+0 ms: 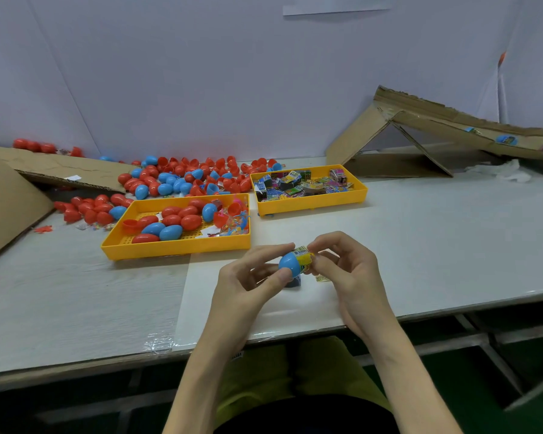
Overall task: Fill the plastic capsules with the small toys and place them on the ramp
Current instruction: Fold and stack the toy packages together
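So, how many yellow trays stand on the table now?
2. The left tray, nearer the person, holds red and blue capsules. The right tray, farther back, holds packaged toys. Nothing seems to hide a third.

Glossy plastic capsule, corrugated-cardboard ramp

A blue plastic capsule half is held at near centre, a yellow-wrapped toy packet poking from its open right end. Loose red and blue egg capsules lie heaped far left. The brown cardboard ramp slopes down at far right.
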